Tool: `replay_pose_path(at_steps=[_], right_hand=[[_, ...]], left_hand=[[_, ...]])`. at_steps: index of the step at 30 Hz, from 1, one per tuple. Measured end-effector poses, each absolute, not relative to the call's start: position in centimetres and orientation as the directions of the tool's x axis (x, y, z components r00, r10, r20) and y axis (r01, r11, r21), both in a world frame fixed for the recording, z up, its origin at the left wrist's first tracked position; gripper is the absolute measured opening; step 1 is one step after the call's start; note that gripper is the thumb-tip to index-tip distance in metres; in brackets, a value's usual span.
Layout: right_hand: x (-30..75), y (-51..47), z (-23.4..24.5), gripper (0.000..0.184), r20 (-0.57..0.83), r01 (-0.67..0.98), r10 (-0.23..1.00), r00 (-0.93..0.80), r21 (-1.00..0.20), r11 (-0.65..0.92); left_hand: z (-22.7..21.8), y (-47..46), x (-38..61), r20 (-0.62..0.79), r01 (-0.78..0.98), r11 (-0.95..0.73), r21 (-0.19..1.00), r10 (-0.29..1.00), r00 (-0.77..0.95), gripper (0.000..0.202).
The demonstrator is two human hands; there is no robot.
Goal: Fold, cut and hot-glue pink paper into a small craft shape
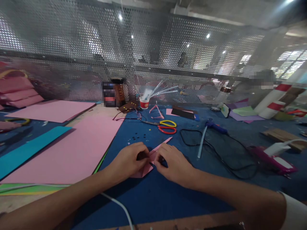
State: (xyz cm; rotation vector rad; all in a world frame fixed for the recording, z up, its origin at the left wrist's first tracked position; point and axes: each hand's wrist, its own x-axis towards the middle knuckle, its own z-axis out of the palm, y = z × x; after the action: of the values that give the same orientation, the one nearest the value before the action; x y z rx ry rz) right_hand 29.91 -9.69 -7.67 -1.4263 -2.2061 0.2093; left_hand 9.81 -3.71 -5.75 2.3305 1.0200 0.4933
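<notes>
Both hands meet over a small folded piece of pink paper (153, 155) lying on the blue table cover (158, 195). My left hand (128, 161) pinches the paper's left side with curled fingers. My right hand (172, 163) presses and pinches its right side. A pointed tip of the paper sticks out toward the back right, past my fingers. The part under my hands is hidden.
Red and yellow scissors (165, 126) lie just behind the paper. A large pink sheet (72, 153) and a teal sheet (26, 150) lie to the left. A glue gun (212, 126) with a black cord (225, 159) lies at right. A paper cup (144, 103) stands by the mesh wall.
</notes>
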Motion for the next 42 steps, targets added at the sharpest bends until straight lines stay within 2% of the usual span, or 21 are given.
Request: replay_pose_path(at_steps=[16,27,31,36,42], right_hand=[[29.9,-9.8,-7.3,0.009,0.316,0.826,0.891,-0.326,-0.364,0.431],[29.9,-9.8,-7.8,0.008,0.328,0.803,0.89,-0.316,-0.407,0.436],[30.0,-10.0,-7.5,0.007,0.349,0.781,0.882,-0.317,-0.432,0.451],[30.4,-10.4,-6.8,0.028,0.409,0.717,0.788,-0.459,-0.354,0.601],[30.6,-10.4,-6.9,0.031,0.425,0.706,0.728,-0.538,-0.244,0.665]], left_hand=[[-6.4,-3.1,10.0,0.094,0.567,-0.544,0.618,0.768,0.633,0.01],[-5.5,-3.4,10.2,0.06,0.598,-0.529,0.602,0.777,0.627,0.013],[-5.5,-3.4,10.3,0.044,0.619,-0.511,0.596,0.791,0.61,0.008],[-5.8,-3.4,10.3,0.057,0.618,-0.507,0.6,0.798,0.599,0.01],[-6.0,-3.4,10.3,0.059,0.614,-0.503,0.607,0.8,0.597,0.008]])
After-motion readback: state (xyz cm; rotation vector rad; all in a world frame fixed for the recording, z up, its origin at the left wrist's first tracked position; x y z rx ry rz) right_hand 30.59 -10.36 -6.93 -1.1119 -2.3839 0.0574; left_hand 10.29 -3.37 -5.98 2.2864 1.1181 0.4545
